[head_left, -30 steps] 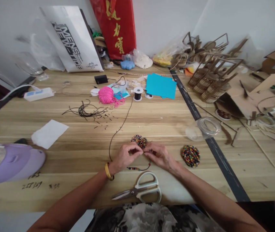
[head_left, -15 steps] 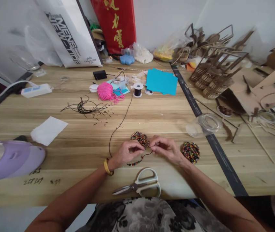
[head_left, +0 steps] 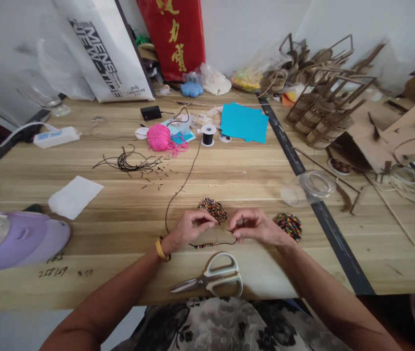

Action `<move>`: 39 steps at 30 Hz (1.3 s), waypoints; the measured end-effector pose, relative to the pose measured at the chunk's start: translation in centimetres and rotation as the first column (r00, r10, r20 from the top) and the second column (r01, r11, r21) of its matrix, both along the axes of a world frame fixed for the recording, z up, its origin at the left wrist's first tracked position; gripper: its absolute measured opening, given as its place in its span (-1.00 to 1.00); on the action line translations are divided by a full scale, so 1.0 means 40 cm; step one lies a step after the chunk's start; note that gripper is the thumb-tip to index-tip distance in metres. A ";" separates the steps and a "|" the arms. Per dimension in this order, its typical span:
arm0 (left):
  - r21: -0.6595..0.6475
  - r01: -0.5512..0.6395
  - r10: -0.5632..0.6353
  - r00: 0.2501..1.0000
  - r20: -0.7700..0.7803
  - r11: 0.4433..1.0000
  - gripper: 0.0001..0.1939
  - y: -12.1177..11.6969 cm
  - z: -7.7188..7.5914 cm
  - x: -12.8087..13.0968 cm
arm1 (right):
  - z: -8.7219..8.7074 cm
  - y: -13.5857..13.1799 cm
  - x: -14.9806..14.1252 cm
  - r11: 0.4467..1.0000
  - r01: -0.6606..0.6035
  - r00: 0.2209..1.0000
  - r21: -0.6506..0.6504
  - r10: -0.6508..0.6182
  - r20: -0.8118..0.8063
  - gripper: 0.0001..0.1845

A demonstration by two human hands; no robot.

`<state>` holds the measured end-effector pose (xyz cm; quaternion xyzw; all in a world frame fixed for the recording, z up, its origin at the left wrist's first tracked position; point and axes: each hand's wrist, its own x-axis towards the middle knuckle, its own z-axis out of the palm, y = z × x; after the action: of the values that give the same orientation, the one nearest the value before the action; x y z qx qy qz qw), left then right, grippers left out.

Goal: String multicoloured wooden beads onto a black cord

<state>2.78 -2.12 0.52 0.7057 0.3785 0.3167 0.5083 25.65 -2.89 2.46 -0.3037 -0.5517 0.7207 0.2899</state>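
Observation:
My right hand (head_left: 249,225) pinches a black cord (head_left: 225,243), whose short end sticks out to the left of the fingertips. Several small coloured beads (head_left: 204,245) are strung on this cord, low between my wrists. With thumb and index finger together, my left hand (head_left: 192,228) is at the near edge of a coiled heap of multicoloured beads (head_left: 213,209). Whatever is in that pinch is too small to make out. A second bead coil (head_left: 289,227) lies beside my right wrist. From behind my left hand the cord runs back to a black spool (head_left: 208,135).
Scissors (head_left: 211,281) lie near the front edge. Black cord offcuts (head_left: 129,161), pink yarn (head_left: 159,137) and blue sheets (head_left: 244,123) are further back. A clear plastic container (head_left: 315,185) stands right, a purple appliance (head_left: 28,239) left.
My hands have moved slightly apart. The beaded part of the cord now hangs lower and more in view, with a loop of cord below my right fingers.

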 end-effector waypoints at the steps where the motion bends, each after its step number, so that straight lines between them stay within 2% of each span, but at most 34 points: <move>1: -0.013 -0.004 0.004 1.000 0.001 1.000 -0.81 0.001 0.002 -0.001 | 0.000 0.001 -0.001 1.000 -0.009 1.000 0.001 0.009 0.020 -0.78; 7: -0.068 0.032 -0.029 0.999 0.035 0.997 -0.73 0.002 0.024 -0.003 | -0.008 0.004 -0.013 0.997 0.006 0.992 0.083 -0.016 0.124 -0.78; 13: 0.016 0.051 -0.049 0.994 -0.093 0.999 -0.77 -0.006 0.054 0.018 | -0.009 0.006 -0.017 0.991 0.002 0.988 0.133 -0.022 0.153 -0.76; 21: 0.103 0.079 -0.061 0.984 -0.166 0.992 -0.81 -0.004 0.066 0.044 | -0.003 0.009 -0.018 0.977 0.016 0.975 0.214 -0.062 0.212 -0.71; 25: 0.100 0.045 -0.029 0.987 -0.156 0.994 -0.80 0.000 0.062 0.049 | -0.007 0.011 -0.021 0.964 0.055 0.968 0.261 -0.116 0.224 -0.67; 29: 0.135 0.036 -0.013 0.986 -0.167 0.990 -0.80 0.001 0.041 0.049 | -0.026 0.011 -0.027 0.954 0.089 0.964 0.288 -0.155 0.216 -0.70; 34: 0.188 0.036 -0.002 0.984 -0.176 0.982 -0.81 0.000 0.019 0.043 | -0.021 0.012 -0.028 0.948 0.036 0.950 0.315 -0.130 0.285 -0.75; 39: 0.191 0.029 0.011 0.979 -0.202 0.981 -0.82 0.002 0.020 0.035 | -0.020 0.014 -0.027 0.935 0.045 0.939 0.352 -0.160 0.306 -0.81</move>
<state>4.20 -2.02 1.32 0.7819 0.3924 0.2763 0.3978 24.57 -2.35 1.65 -0.3940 -0.6914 0.5372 0.2795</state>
